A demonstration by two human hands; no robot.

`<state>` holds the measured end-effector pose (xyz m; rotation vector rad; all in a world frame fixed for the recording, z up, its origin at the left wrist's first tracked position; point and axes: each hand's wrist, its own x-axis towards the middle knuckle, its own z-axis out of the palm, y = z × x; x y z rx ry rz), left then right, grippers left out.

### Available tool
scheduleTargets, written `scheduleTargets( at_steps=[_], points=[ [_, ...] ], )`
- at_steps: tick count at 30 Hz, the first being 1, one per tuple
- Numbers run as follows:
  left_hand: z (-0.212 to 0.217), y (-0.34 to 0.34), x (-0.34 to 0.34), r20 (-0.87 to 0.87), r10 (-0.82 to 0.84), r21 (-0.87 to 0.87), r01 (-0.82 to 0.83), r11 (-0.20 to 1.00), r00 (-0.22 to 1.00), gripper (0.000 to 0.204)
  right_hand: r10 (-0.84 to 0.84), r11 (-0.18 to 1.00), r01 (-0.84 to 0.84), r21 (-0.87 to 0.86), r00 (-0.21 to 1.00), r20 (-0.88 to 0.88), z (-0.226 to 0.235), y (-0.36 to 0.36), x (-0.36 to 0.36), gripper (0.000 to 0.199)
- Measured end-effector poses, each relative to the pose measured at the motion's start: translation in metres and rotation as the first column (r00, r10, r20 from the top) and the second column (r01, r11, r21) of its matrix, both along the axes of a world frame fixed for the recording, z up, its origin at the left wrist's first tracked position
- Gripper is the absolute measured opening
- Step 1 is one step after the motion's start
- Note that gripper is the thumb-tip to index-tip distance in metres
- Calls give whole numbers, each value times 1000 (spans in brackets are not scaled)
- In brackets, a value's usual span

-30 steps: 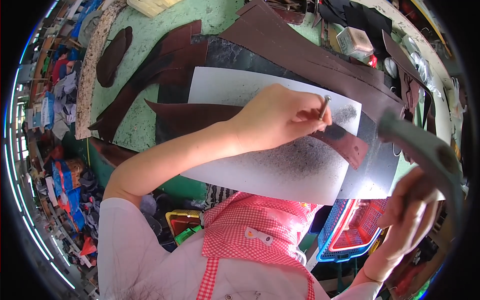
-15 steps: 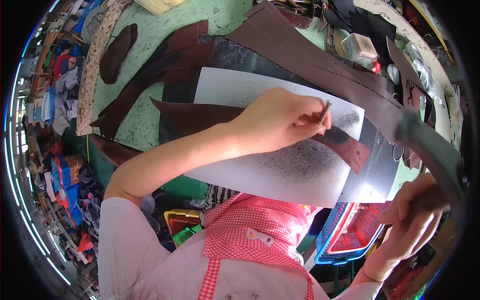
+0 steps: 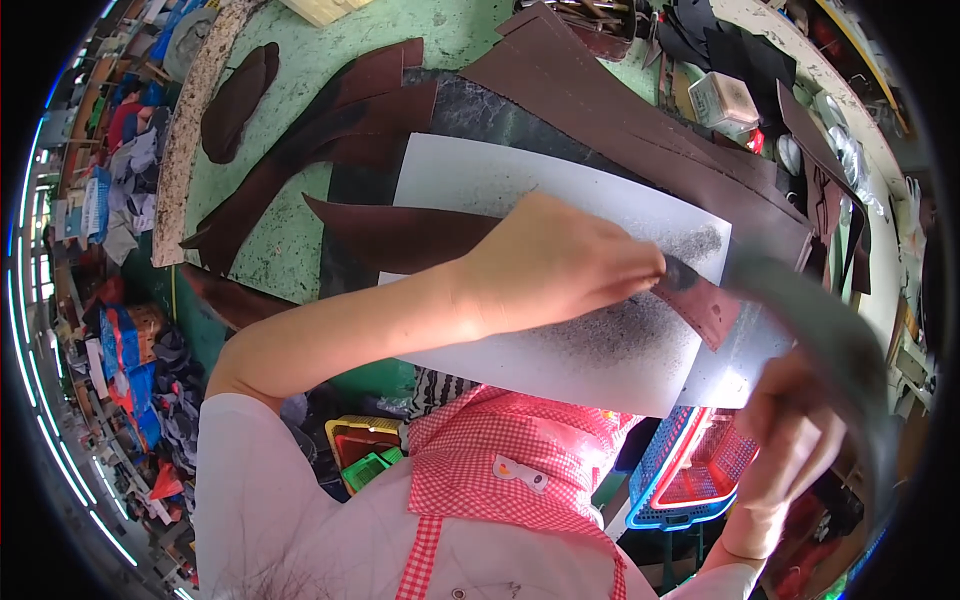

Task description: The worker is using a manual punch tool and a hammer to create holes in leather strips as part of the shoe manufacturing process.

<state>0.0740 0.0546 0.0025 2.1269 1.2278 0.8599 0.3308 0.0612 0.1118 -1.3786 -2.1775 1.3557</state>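
My left hand point(image 3: 575, 262) is closed in a pinch above a long dark brown leather piece point(image 3: 410, 235). The thin metal punch between its fingers shows only in the earlier picture; now the hand hides it. The leather's reddish end comes out to the right of the fingertips. Under it lies a white sheet point(image 3: 480, 170) strewn with dark specks. On the right, my right hand point(image 3: 795, 425) is wrapped round a dark hammer point(image 3: 825, 330). Motion blurs the hammer, and its end hangs near the sheet's right edge, apart from my left hand.
Larger brown leather pieces point(image 3: 620, 120) lie beyond the sheet, with more point(image 3: 370, 130) at the left on the green table point(image 3: 300, 75). A tin of tools point(image 3: 590, 30) and a clear box point(image 3: 722, 103) stand at the back. Blue and red baskets point(image 3: 690, 470) are below the table's front edge.
My right hand has moved left, swinging the hammer down and left toward the sheet. My left hand has turned slightly, and the punch's top has gone from sight.
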Motion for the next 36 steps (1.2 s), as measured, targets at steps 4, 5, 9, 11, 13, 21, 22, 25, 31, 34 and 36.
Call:
scheduleTargets(
  at_steps=[4, 5, 9, 11, 13, 21, 22, 25, 31, 34, 36],
  points=[
    [0, 1, -6, 1, 17, -93, -17, 995, 1000, 14, -271, 957, 282, 70, 953, -137, -19, -18, 12, 52],
    [-1, 4, -7, 205, 50, -209, -6, 978, 977, 13, -345, 935, 354, 20, 923, -171, -21, -21, 28, 53],
    [-5, 2, -7, 268, 57, -244, 11, 970, 962, 11, -171, 974, 182, 135, 981, -89, -29, -18, 69, 33],
    [-5, -3, -7, 189, 21, -151, 8, 988, 982, 11, -120, 969, 99, 225, 989, 82, -19, -18, 41, 17],
    [-6, -5, -8, 24, 59, 30, -60, 998, 998, 8, -132, 976, 133, 170, 991, -17, -15, -11, -3, 34],
    [-3, -5, -14, 177, 28, -142, -3, 990, 984, 14, 204, 972, -211, -103, 976, -75, -1, 18, 18, 22],
    [-2, -8, -14, 179, 30, -141, -4, 990, 983, 14, 51, 998, -48, 40, 997, -65, -6, 5, 8, 26],
    [-2, -11, -15, -66, 45, 88, -39, 995, 997, 17, -120, 986, 137, 100, 980, -157, -16, -7, -17, 46],
    [-3, -7, -19, 308, 115, -241, -39, 970, 944, 13, 524, 401, -737, -544, 672, -524, 14, 69, -18, 17],
    [0, -13, -20, -107, 69, 115, -57, 992, 992, 8, 76, 992, -71, 100, 996, -47, 2, 0, -32, 22],
    [1, -14, -23, -170, 45, 78, -32, 996, 984, 10, -125, 981, 146, 131, 980, -153, -12, -7, -37, 41]
  ],
)
